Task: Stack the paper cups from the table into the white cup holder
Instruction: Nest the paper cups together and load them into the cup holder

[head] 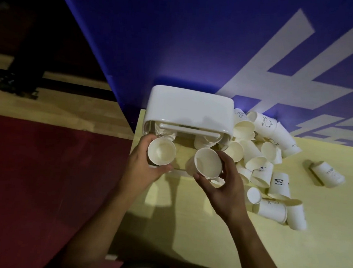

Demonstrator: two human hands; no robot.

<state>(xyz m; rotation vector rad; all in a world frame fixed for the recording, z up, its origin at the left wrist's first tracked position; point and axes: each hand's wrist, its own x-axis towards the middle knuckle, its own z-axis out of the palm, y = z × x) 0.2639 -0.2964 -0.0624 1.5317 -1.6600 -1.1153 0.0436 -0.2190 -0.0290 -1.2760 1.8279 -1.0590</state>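
The white cup holder (pixel 189 109) stands at the table's far left corner, its open front facing me, with stacked cups visible under its top. My left hand (pixel 141 169) grips a white paper cup (pixel 161 151), mouth toward me, just below the holder's left slot. My right hand (pixel 224 190) holds a second paper cup (pixel 207 162), mouth up and tilted, in front of the holder's right slot. A pile of several loose paper cups (pixel 262 159) lies to the right of the holder.
The pale yellow table (pixel 226 243) has its left edge close beside my left hand. One cup (pixel 326 174) lies alone at the right. A blue wall panel (pixel 179 39) rises right behind the holder. Red and wooden floor lies to the left.
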